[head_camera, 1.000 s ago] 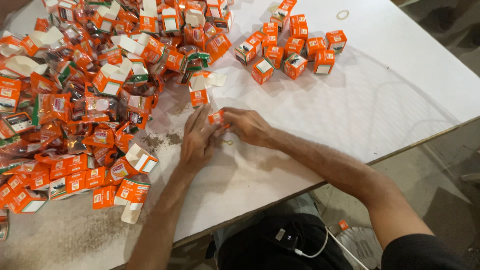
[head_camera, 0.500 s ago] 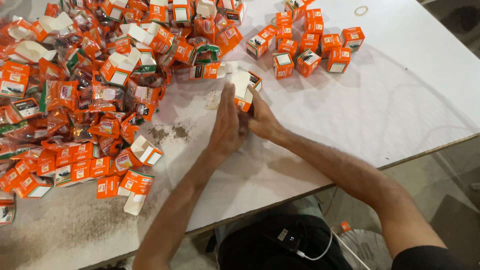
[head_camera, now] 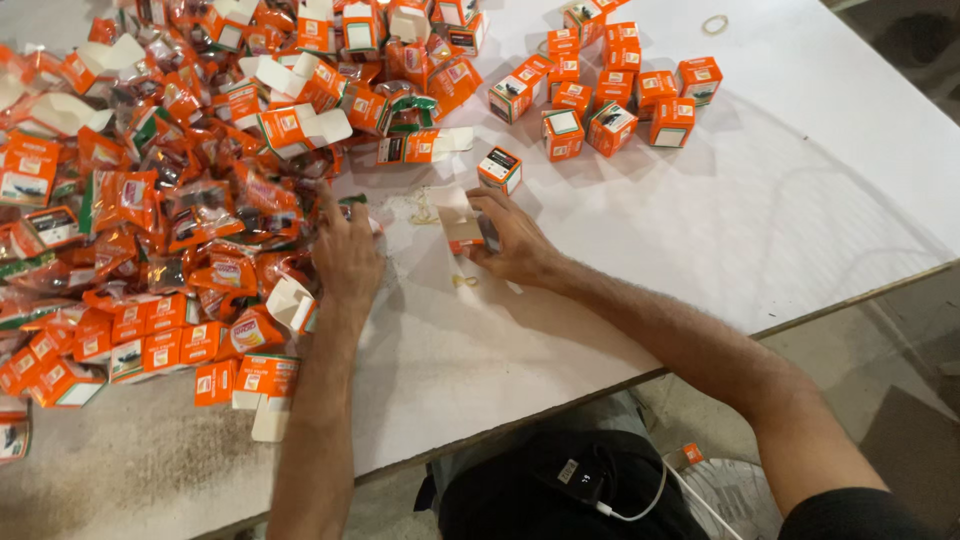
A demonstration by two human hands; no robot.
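My right hand [head_camera: 512,238] grips a small orange and white carton [head_camera: 463,231] with its flap open, held just above the white table [head_camera: 780,220]. My left hand [head_camera: 348,255] reaches into the edge of a big heap of orange cartons and clear packets [head_camera: 160,200], fingers down on a packet; whether it grips one I cannot tell. A closed orange carton [head_camera: 500,168] stands alone just beyond my right hand. A group of several closed cartons [head_camera: 610,95] stands at the far right of the heap.
A rubber band [head_camera: 714,24] lies near the table's far right corner. Another small band [head_camera: 466,281] lies by my right wrist. The table's near edge [head_camera: 700,355] runs diagonally; below it is a grey floor and a cable [head_camera: 640,495].
My hands have parted: the left has gone left into the heap, the right stays with the open carton. One closed carton now stands alone beyond my right hand.
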